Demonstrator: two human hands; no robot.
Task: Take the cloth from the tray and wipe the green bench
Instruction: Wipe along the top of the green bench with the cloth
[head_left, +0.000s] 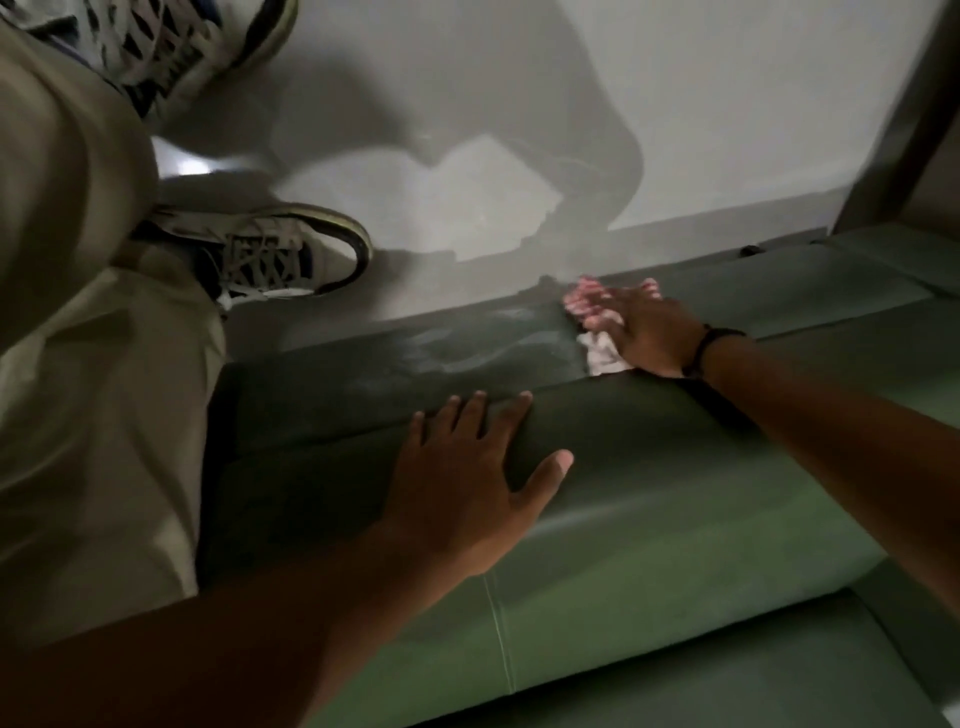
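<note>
Head cam looks down on the green bench (649, 519), a padded tabletop w/ seams running across it. The bench is the landmark here.

Right hand (639, 327) is at the far edge of the bench, next to the floor (467, 104). It lies flat, fingers spread and blurred, palm pressing down on the cloth (602, 356). It's pressing, not a closed fist; only a small white crumpled bit of the cloth shows below the palm, the rest is under the hand. A dark band (709, 348) sits round that wrist.

Left hand (478, 462) is nearer the middle of the bench, on the cushion ridge just on the near side of the seam. It's open and flat, fingers apart, thumb out to the side, holding nothing.

Pale smears (467, 353) show on the bench surface betw. the cloth and the bench's left end.

Off the bench's left end: person's beige trousers (88, 338) and two laced sneakers (291, 260) on the floor. Dark shadows fall on the floor beyond the far edge.
</note>
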